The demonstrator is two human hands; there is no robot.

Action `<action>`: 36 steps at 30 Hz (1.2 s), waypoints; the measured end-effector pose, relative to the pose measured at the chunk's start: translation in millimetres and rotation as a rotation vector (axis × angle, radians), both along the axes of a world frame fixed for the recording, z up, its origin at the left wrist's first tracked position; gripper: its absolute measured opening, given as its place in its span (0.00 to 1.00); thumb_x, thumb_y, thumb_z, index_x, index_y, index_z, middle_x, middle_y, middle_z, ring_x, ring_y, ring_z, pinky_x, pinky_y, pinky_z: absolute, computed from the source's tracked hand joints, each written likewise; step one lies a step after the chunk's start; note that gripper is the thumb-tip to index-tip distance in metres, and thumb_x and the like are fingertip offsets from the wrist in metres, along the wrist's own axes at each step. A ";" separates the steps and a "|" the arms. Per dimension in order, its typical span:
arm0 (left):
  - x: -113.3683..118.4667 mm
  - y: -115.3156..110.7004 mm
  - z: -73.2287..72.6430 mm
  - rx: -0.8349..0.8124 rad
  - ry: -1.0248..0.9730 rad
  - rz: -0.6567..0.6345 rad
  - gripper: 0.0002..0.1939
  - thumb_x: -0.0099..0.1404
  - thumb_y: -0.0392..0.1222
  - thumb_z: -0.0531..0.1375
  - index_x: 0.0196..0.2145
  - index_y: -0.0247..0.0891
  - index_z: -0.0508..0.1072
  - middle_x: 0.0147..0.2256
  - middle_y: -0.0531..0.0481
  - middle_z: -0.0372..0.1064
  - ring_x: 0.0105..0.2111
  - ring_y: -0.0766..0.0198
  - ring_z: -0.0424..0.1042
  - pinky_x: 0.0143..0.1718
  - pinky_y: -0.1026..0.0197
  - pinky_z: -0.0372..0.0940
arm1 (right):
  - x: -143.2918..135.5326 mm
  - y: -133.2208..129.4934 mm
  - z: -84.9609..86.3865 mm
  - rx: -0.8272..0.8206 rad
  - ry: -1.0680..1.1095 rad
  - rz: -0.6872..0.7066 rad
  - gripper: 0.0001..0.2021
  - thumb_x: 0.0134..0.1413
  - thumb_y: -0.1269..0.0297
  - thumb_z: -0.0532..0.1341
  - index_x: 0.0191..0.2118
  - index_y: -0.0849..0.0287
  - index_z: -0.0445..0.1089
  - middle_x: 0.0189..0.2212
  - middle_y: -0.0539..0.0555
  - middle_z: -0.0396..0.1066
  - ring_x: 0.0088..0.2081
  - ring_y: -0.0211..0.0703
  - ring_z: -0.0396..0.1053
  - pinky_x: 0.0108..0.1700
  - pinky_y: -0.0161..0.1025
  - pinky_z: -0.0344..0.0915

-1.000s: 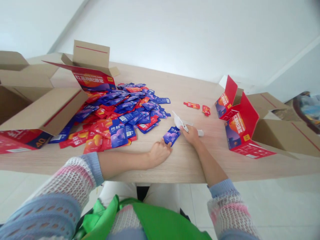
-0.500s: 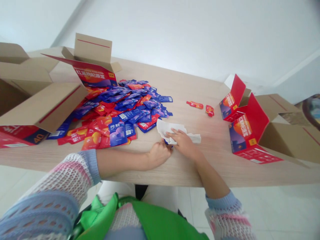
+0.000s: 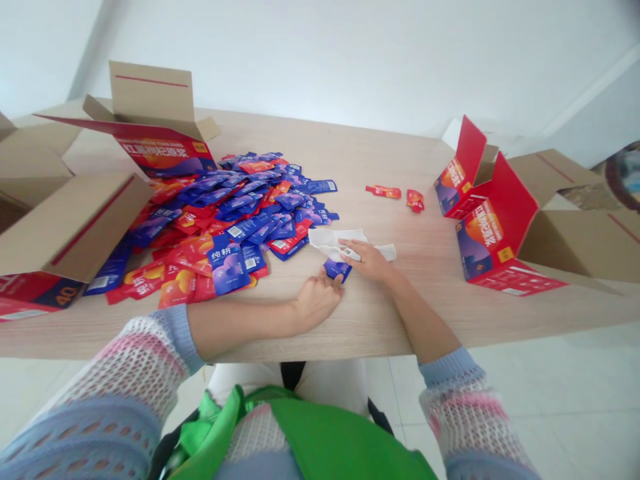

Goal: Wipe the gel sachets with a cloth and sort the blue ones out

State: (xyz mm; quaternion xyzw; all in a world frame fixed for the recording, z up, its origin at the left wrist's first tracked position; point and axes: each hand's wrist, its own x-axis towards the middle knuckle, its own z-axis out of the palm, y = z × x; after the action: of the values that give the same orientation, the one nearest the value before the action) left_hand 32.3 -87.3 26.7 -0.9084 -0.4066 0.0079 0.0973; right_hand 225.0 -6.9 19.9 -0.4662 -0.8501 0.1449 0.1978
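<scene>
A small blue sachet (image 3: 337, 269) lies on the table in front of me, its near edge under the curled fingers of my left hand (image 3: 316, 303). My right hand (image 3: 369, 259) is closed on a crumpled white tissue (image 3: 336, 241), just beyond that sachet. Part of the tissue sticks out on both sides of the hand. To the left spreads a heap of blue and red sachets (image 3: 245, 200), its nearest ones a short way from my left hand.
Open cartons stand at the left: one at the back (image 3: 165, 152) and one nearer me (image 3: 75, 227). At the right are two red cartons, a smaller one (image 3: 453, 190) and a larger one (image 3: 483, 247). Two red sachets (image 3: 384, 191) lie apart on the table (image 3: 400, 153).
My right hand and the tissue have lifted off the blue sachet, which now shows more. My left hand's fist has loosened somewhat. The whole view has shifted slightly.
</scene>
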 end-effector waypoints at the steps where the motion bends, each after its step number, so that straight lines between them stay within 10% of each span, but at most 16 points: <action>1: 0.4 -0.2 0.9 -0.008 0.006 0.010 0.21 0.72 0.38 0.45 0.56 0.28 0.67 0.46 0.21 0.70 0.40 0.48 0.76 0.30 0.57 0.65 | 1.3 4.4 -1.7 0.018 -0.012 -0.032 0.20 0.64 0.55 0.53 0.57 0.54 0.69 0.58 0.53 0.66 0.58 0.48 0.64 0.62 0.47 0.58; 11: -0.6 -0.3 6.7 -0.059 -0.007 0.002 0.21 0.72 0.38 0.46 0.58 0.29 0.65 0.46 0.23 0.71 0.43 0.46 0.75 0.31 0.56 0.67 | -4.0 1.2 -0.8 0.082 -0.157 -0.061 0.25 0.58 0.64 0.58 0.61 0.55 0.63 0.59 0.55 0.63 0.65 0.53 0.51 0.64 0.55 0.49; 19: 0.3 -21.5 15.0 -0.125 -0.016 0.112 0.36 0.67 0.61 0.48 0.59 0.26 0.59 0.50 0.18 0.65 0.36 0.47 0.76 0.27 0.58 0.65 | -21.4 -20.2 12.0 -0.056 -0.093 0.253 0.22 0.61 0.65 0.56 0.61 0.49 0.63 0.59 0.51 0.63 0.67 0.47 0.48 0.66 0.54 0.42; 25: 4.3 -24.7 18.0 -0.096 -0.025 0.061 0.26 0.69 0.53 0.47 0.50 0.26 0.63 0.38 0.29 0.70 0.35 0.47 0.74 0.30 0.56 0.65 | 0.7 -24.7 21.9 -0.236 0.001 0.388 0.20 0.65 0.55 0.51 0.59 0.47 0.65 0.60 0.50 0.63 0.66 0.44 0.48 0.68 0.50 0.36; 30: 3.4 -18.8 20.9 -0.139 -0.001 -0.046 0.14 0.66 0.39 0.50 0.44 0.27 0.65 0.30 0.40 0.69 0.27 0.55 0.73 0.27 0.59 0.63 | 28.8 -33.6 32.8 -0.433 0.041 0.299 0.24 0.58 0.45 0.56 0.55 0.50 0.70 0.55 0.51 0.68 0.63 0.50 0.56 0.64 0.49 0.51; 36: 4.7 -16.7 17.6 -0.129 0.057 -0.046 0.15 0.60 0.31 0.52 0.45 0.24 0.65 0.31 0.32 0.71 0.28 0.50 0.75 0.24 0.59 0.63 | 53.6 -24.6 32.1 -0.512 0.050 0.020 0.25 0.56 0.42 0.54 0.38 0.61 0.75 0.32 0.52 0.76 0.34 0.47 0.71 0.39 0.40 0.67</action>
State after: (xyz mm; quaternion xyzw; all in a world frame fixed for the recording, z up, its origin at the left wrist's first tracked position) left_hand 37.1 -103.9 44.4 -0.9213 -0.3813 0.0579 0.0501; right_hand 278.6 -31.5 52.0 -0.4891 -0.7849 0.3688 0.0928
